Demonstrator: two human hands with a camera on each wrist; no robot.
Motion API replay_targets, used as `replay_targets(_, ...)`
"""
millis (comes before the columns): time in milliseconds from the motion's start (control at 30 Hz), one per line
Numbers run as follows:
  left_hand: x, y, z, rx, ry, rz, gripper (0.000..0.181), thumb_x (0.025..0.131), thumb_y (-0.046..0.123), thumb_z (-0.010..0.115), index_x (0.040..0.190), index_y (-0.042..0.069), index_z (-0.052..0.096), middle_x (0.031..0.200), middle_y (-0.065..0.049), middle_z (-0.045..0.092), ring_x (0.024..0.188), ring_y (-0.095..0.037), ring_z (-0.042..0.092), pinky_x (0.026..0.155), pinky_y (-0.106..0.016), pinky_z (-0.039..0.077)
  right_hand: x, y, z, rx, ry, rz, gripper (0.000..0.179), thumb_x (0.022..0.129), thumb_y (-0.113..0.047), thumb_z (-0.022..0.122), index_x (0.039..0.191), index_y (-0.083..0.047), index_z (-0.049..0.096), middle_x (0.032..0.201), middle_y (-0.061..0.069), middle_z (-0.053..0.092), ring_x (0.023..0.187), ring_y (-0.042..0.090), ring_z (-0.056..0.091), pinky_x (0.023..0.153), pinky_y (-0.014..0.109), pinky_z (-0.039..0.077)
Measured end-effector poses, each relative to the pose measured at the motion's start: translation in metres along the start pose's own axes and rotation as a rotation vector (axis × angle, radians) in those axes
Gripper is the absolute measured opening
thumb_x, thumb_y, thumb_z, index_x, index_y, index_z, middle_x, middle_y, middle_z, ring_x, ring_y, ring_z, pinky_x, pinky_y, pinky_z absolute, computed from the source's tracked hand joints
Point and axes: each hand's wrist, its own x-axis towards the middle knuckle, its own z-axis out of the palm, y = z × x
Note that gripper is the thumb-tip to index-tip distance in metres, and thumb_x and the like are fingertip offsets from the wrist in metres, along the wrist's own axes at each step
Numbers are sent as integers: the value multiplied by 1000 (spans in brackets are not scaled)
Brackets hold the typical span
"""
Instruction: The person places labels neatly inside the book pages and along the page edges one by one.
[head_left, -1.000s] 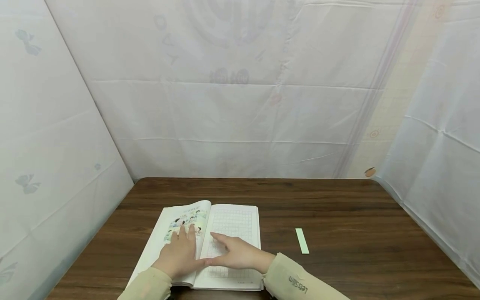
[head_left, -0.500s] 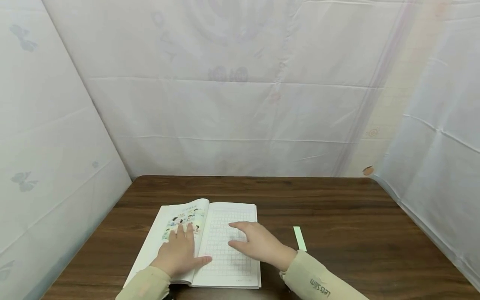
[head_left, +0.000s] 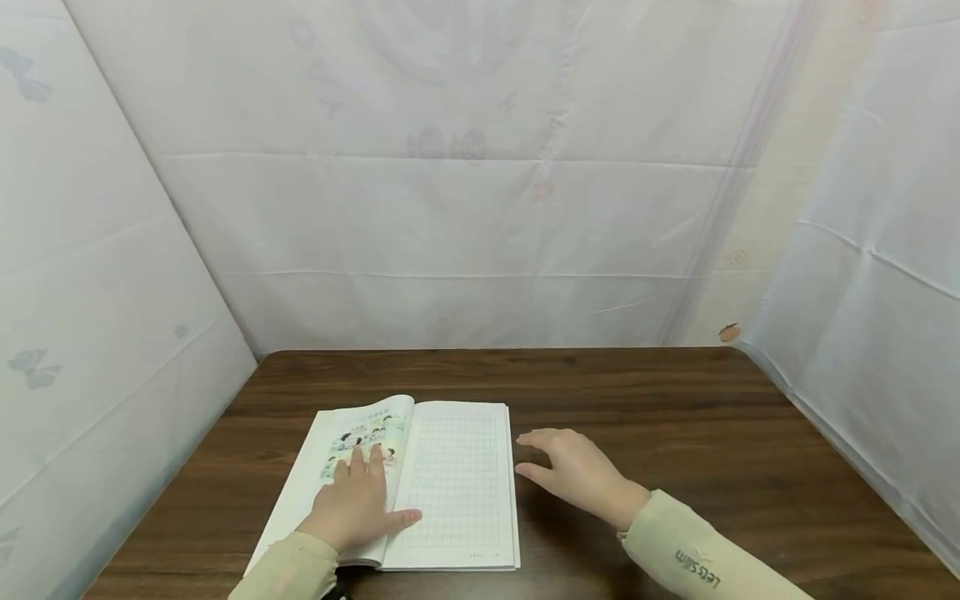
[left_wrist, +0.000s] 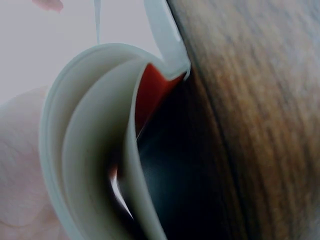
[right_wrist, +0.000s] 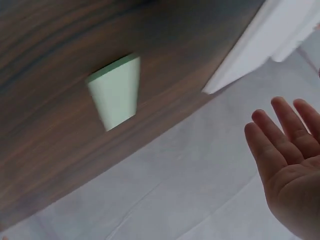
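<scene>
White book (head_left: 453, 483) could close itself

Left hand (head_left: 351, 504) rests slack on its left page (head_left: 306, 471), near left on the counter (head_left: 637, 379); lifting could let it flip. Right hand (head_left: 577, 468), grasping nothing, hovers farther right; sweeping low could drag the strip (right_wrist: 117, 95).

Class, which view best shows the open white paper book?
The head view: both pages of the white book show, one partly under the left hand. Left wrist shows its curled pages; right wrist, just its white edge.
</scene>
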Motion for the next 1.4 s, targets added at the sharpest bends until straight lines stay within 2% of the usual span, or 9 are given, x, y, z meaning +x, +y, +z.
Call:
replay_targets(267,1,0,-1,-11,-3,-6,123,72,74,70,146,-15,30,146,-46,30,131,-65,33,90,-70,44,-19,41,-6,-206,-13,-41,35,90,-27,72,117,-5,71,118,8,72,110,26,69,91,42,55)
replay_targets(600,-1,2,2,-20,-15,-9,124,72,74,70,147,-16,29,146,-47,29,132,-66,32,90,-71,43,-47,79,-12,-270,-65,-92,40,91,-34,71,118,-5,71,123,10,70,110,28,69,85,42,57)
replay_targets(800,-2,2,1,-15,-14,-10,123,72,73,71,146,-16,29,145,-47,29,131,-66,32,89,-70,44,-57,85,-13,-365,-90,-144,35,89,-26,72,118,-5,72,123,11,70,112,29,68,81,41,58)
replay_targets(1067,-2,2,1,-24,-24,-21,123,72,74,70,146,-16,29,146,-47,29,132,-66,31,90,-71,43,-58,85,-9,-401,-101,-180,28,90,-20,68,111,-3,74,120,13,71,110,29,69,80,42,59)
replay_targets(1267,-2,1,0,-18,-18,-16,123,72,73,70,146,-16,29,146,-47,29,132,-66,31,90,-71,43,-58,88,-5,-491,-67,-258,29,90,-19,66,112,-2,74,117,14,73,105,26,71,81,40,59)
replay_targets(1400,-2,1,-1,-19,-20,-18,123,72,73,70,146,-16,29,146,-47,29,132,-65,31,91,-71,42,-57,89,-3,-531,-52,-279,28,91,-19,64,111,-2,74,116,13,73,105,25,71,82,39,58)
